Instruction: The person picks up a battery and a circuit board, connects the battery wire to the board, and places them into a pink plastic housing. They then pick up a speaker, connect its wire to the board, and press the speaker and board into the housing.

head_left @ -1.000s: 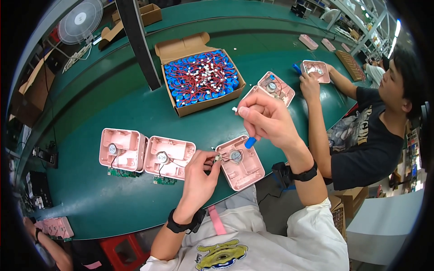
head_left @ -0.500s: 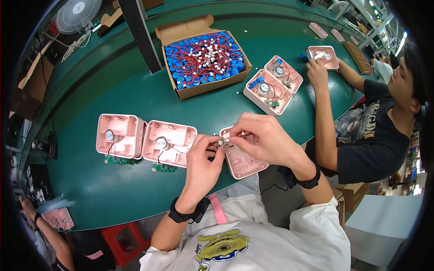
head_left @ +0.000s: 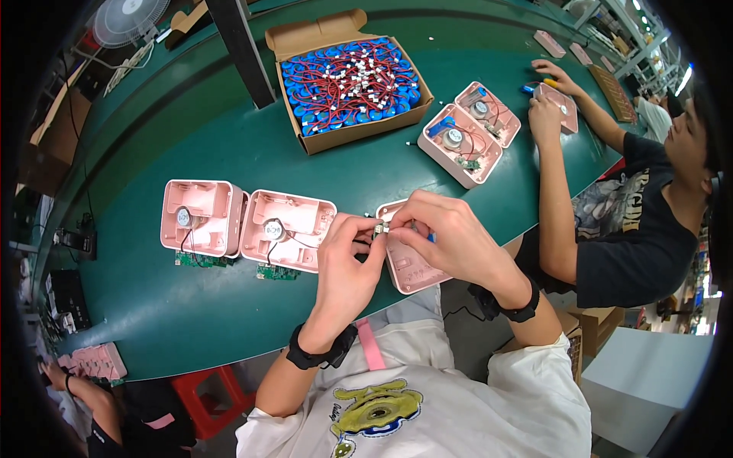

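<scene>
Over a pink plastic case half, my two hands meet fingertip to fingertip. My left hand pinches a small circuit board with a pale socket on it. In my right hand, thumb and forefinger grip a small white wire connector at the board's edge; whether it is seated cannot be made out. A bit of blue, apparently a battery, shows beneath the right fingers. Most of the case's inside is hidden by my hands.
To the left stand two pink cases with round speakers, green boards beside them. A cardboard box of blue batteries with red wires lies beyond. Right of it sits an opened pink case. A co-worker's hand is at another case.
The whole view has shifted slightly. My hands stay together at the board and connector. Blue now shows under my right hand, and the co-worker's far hand has moved away from their case.
</scene>
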